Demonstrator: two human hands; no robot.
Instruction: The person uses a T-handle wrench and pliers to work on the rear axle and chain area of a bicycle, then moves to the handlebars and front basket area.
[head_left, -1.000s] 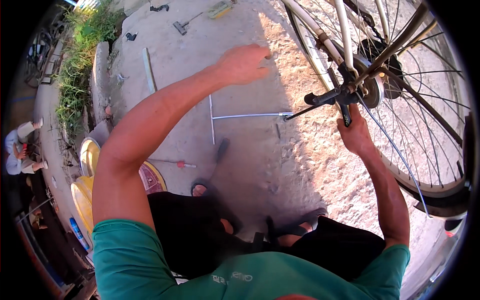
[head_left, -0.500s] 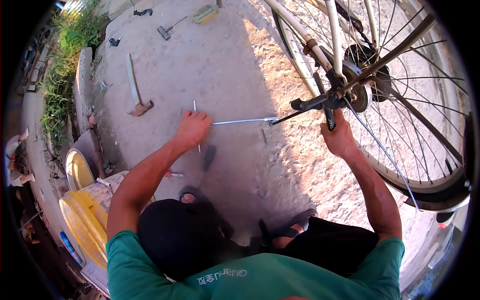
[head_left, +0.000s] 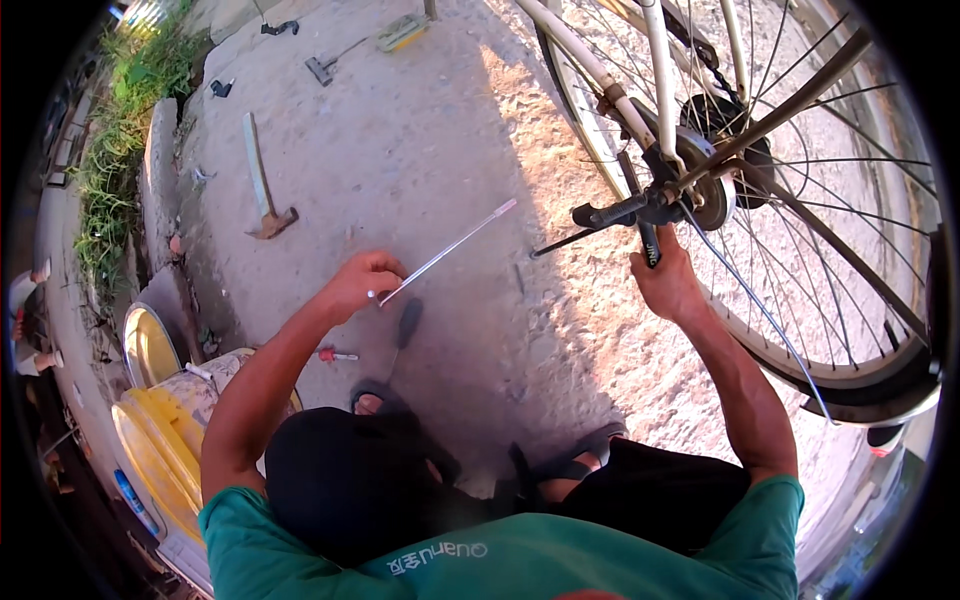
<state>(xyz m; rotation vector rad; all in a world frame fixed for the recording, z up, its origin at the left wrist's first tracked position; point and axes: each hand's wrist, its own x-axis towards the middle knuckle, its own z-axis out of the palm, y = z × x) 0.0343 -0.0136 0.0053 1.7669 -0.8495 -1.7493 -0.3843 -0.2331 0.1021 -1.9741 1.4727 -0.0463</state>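
Observation:
My left hand is closed around the handle end of a long silver T-handle wrench. The shaft slants up to the right, and its tip is apart from the thin black rod that sticks out from the bicycle's hub. At the hub, my right hand grips a black handle, which crosses the dark bracket by the wheel's axle. What the far end of that handle bears on is partly hidden. The bicycle wheel takes up the right side, with a thin cable hanging across its spokes.
A hammer lies on the concrete at the left. Near my feet are a dark-handled screwdriver and a small red-handled tool. A yellow bucket stands at lower left. A yellow brush-like piece lies at the back.
The T-handle wrench has come off the end of the black rod. My left hand has drawn it left and slightly down, tilting its tip upward. My right hand stays at the hub.

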